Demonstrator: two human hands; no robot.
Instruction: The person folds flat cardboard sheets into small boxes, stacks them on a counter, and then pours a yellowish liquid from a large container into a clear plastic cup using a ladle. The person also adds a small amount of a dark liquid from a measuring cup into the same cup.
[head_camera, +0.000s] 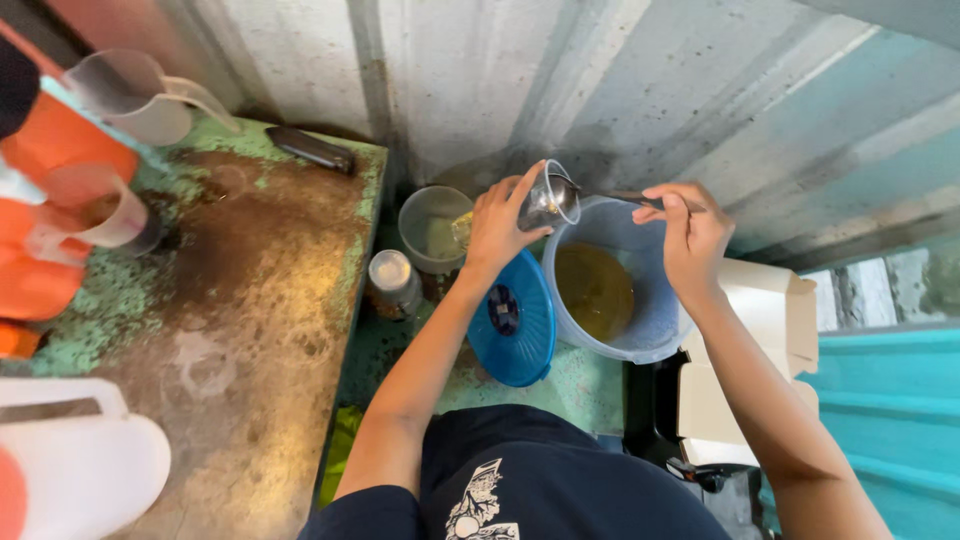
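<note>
A small clear glass cup (549, 200) is gripped by the curled fingers of the left hand (497, 225) and tilted over the pale blue plastic bucket (650, 325), apparently so its contents fall inside. A dark-handled spoon (625, 198) is pinched by the right hand (692, 235) and reached into the cup. Amber liquid is held in the bucket. Its round blue lid (515, 320), marked with a dark central label, is leaned against the bucket's side. A boxy white carton (770, 310) is set just beside.
</note>
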